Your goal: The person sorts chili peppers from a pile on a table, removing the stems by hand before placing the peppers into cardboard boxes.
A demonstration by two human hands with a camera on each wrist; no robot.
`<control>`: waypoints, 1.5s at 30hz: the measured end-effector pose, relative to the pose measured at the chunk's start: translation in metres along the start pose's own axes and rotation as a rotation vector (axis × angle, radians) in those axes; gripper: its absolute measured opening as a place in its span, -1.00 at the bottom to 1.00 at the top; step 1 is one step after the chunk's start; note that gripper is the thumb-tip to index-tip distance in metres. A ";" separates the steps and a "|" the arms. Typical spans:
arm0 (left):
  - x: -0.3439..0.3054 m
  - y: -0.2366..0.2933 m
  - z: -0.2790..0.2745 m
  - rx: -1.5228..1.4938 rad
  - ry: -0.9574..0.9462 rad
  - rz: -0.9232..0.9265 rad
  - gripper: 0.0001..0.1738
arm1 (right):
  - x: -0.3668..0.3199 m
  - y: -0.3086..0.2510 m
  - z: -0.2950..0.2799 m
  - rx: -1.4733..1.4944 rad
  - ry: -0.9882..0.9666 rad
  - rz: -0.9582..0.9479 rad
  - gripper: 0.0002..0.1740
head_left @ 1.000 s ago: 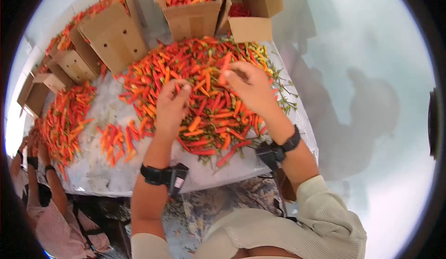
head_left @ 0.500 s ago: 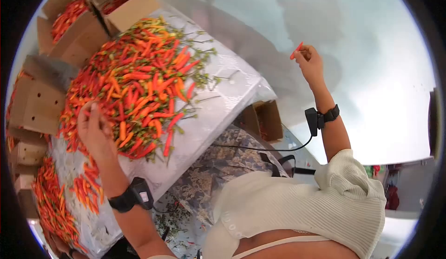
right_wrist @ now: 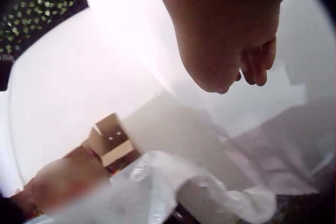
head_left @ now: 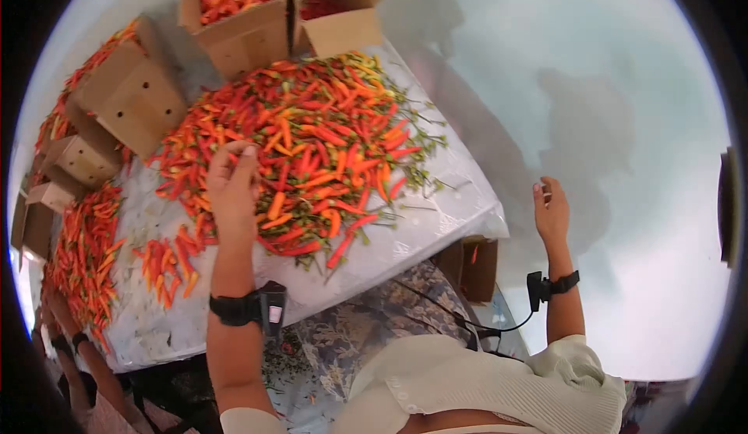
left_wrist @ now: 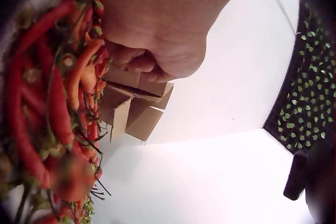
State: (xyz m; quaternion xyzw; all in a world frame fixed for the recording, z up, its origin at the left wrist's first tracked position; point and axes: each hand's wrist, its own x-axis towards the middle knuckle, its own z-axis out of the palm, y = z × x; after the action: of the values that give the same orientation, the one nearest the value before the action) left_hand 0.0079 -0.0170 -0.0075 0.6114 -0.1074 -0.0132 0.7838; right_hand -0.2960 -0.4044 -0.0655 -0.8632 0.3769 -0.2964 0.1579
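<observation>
A person's left hand (head_left: 231,181) curls into the left edge of the chilli pile (head_left: 312,138) on the bench (head_left: 444,216); whether it pinches one is unclear. The right hand (head_left: 551,209) hangs loosely curled, apparently empty, off right. Single chillies are probably best lifted by the stem.

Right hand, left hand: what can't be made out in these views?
- Right hand: too small in the head view and blurred in the right wrist view, so I cannot tell if it holds anything.
- Left hand: fingertips sunk in the chilli pile. The palm hides the grip in the left wrist view.
- Cardboard box: the table edge covers most of its contents.
- Chilli box: cut off by the head view's top edge.
</observation>
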 end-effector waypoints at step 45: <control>-0.007 0.009 0.008 -0.045 0.084 0.138 -0.82 | 0.029 -0.315 0.130 0.820 -0.320 -0.875 -0.80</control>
State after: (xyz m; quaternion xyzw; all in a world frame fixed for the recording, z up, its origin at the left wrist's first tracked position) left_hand -0.0018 -0.0207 0.0021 0.5850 -0.1159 0.0643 0.8001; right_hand -0.0227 -0.2097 0.0011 -0.8405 -0.1850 -0.3213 0.3951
